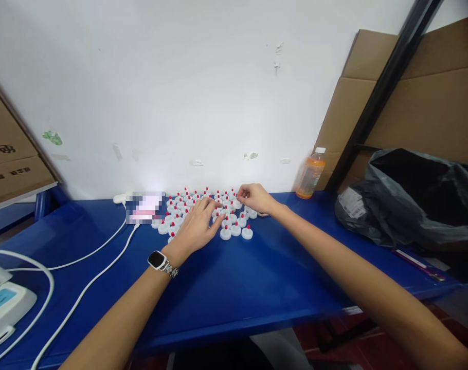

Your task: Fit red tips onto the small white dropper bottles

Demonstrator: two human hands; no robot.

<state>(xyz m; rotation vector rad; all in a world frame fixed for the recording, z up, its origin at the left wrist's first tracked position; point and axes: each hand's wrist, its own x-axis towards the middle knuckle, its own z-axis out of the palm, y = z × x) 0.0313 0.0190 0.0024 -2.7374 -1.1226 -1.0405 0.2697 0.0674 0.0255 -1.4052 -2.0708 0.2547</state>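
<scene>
The left hand (197,226) lay spread flat over small white plastic caps with red tips (226,232); the right hand (255,198) pinched one. They looked light, rigid, best gripped by the rim.

Bottle (310,173) right of caps (203,210)

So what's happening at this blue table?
A person reaches both hands into a cluster of small white caps with red tips on a blue table. The left hand, a watch on its wrist, lies flat over the caps. The right hand pinches at one near the back. An orange drink bottle stands by the wall.
</scene>
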